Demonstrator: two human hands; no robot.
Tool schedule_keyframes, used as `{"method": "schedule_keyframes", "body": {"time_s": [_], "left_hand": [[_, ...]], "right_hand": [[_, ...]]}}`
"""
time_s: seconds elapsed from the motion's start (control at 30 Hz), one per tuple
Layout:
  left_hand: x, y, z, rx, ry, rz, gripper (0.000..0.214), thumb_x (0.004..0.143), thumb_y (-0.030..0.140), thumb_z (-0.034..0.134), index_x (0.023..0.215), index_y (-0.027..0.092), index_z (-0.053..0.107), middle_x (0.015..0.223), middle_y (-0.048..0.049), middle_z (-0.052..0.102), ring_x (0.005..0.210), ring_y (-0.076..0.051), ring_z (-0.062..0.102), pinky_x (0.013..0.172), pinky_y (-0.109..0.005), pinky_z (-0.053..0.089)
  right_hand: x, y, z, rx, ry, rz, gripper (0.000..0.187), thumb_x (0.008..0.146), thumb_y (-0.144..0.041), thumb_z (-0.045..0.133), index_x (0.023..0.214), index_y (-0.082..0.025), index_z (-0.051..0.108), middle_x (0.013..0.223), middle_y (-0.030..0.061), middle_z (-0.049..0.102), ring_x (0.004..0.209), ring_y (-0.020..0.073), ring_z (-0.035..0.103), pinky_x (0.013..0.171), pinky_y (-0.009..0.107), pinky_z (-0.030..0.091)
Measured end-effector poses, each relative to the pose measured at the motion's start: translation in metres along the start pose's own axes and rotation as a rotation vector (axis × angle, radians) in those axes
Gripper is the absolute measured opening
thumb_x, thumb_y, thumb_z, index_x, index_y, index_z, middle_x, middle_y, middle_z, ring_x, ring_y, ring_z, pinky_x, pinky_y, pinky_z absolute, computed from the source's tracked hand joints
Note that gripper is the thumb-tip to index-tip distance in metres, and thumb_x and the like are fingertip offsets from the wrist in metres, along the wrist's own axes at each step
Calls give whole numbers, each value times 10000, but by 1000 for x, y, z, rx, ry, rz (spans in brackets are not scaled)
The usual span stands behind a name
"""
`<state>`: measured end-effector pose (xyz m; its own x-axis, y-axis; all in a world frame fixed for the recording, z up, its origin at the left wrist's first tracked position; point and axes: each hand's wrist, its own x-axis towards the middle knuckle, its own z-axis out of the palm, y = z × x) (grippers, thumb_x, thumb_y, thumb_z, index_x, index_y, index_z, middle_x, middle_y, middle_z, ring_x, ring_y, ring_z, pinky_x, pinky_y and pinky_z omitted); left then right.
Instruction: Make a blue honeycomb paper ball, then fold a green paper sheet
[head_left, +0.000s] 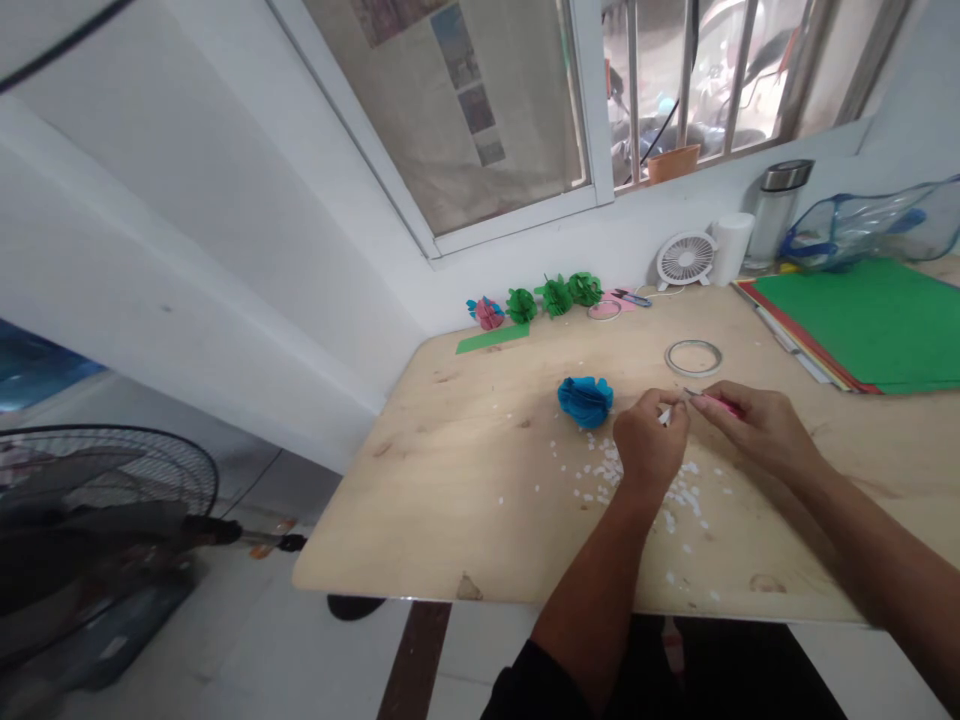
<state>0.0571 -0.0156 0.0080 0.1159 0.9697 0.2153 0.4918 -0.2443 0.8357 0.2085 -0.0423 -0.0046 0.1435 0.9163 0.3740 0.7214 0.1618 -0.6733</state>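
Observation:
Over the wooden table, my left hand [649, 438] is closed, its thumb and fingers pinching a small white strip [665, 416]. Fingertip to fingertip beside it, my right hand [769, 425] grips a slim pink-handled tool [721, 404]. Its thin tip meets the strip; I cannot tell exactly which kind of tool it is. A blue folded-paper ball [586, 402] sits just left of my left hand. Many tiny white scraps [604, 470] lie scattered below and around both hands. Beyond them rests a thin roll of tape [694, 358].
Green paper balls [556, 296] and a pink-and-blue one [489, 313] line the wall. Scissors [631, 298], a small white fan [686, 260] and a bottle [778, 215] stand farther back. Stacked coloured sheets [862, 325] lie right. A floor fan [97, 530] stands left of the table [420, 510].

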Motion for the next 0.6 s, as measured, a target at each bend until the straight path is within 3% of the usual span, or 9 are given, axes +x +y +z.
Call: {"method": "schedule_keyframes", "body": {"time_s": [0.17,0.43,0.6], "left_hand": [[3,-2,-5,-63,45,-49,101,810,176,670,869,209,747,714,-4,724,650,-146,650,632,-220,445],[0,-2,0,-181,31,-16,87,823,196,655,857,208,734,571,44,605,541,-112,562,563,-197,387],[-2,0,1,-148,22,20,101,834,190,649,874,212,738,557,52,588,535,-108,553,573,-195,403]], "right_hand": [[0,-3,0,-4,-16,25,480,869,-635,525,776,-192,684,582,-2,581,552,147,515,541,256,386],[-1,-4,1,34,-23,14,467,875,-621,527,817,-189,694,662,21,653,604,163,562,571,262,407],[0,-3,0,27,-20,-5,477,880,-630,526,791,-191,689,613,9,622,561,151,536,553,261,405]]}}
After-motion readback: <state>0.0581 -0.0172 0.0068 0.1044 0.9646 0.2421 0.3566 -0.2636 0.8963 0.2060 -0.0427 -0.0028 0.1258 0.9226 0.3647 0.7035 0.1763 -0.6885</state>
